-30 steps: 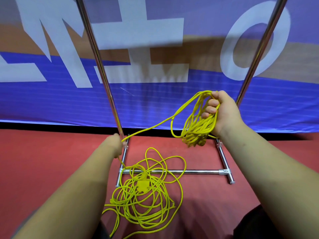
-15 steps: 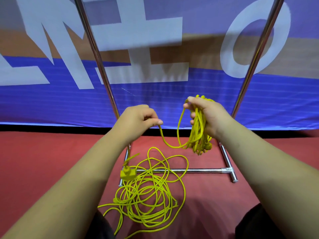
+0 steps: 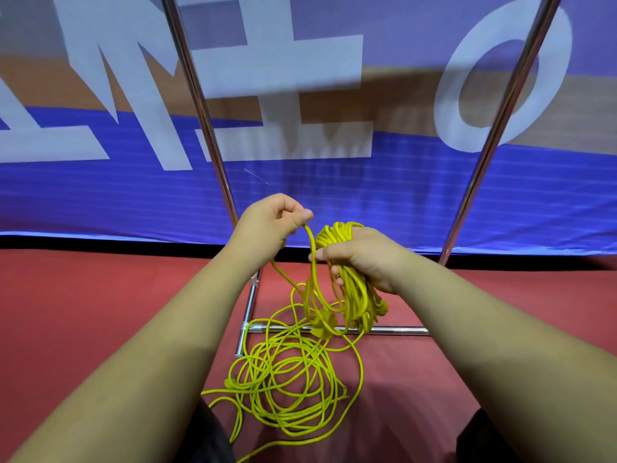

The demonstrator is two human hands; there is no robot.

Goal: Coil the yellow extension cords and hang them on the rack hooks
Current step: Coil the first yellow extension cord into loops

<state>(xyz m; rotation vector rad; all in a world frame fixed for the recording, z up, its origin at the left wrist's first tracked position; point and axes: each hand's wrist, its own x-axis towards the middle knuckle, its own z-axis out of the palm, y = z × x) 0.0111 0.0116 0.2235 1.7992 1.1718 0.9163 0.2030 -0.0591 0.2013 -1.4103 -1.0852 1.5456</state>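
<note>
My right hand (image 3: 362, 259) grips a coil of yellow extension cord (image 3: 355, 295) whose loops hang down below the fist. My left hand (image 3: 272, 220) is just left of it and pinches a strand of the same cord between thumb and fingers. That strand drops to a yellow plug (image 3: 324, 324) dangling near the rack's base bar. A loose tangle of yellow cord (image 3: 287, 382) lies on the red floor between my arms. The metal rack (image 3: 213, 152) stands right behind; its hooks are out of view.
The rack's two chrome uprights, left and right (image 3: 500, 128), rise in front of a blue and purple banner (image 3: 367, 182). Its base bar (image 3: 394, 330) and left foot (image 3: 245, 315) lie on the red floor (image 3: 100, 302). My dark trouser knees show at the bottom edge.
My left hand rose from low by the rack foot and came close to my right hand, bringing a strand with it. The right hand with its coil lowered and turned. The plug lifted off the floor pile.
</note>
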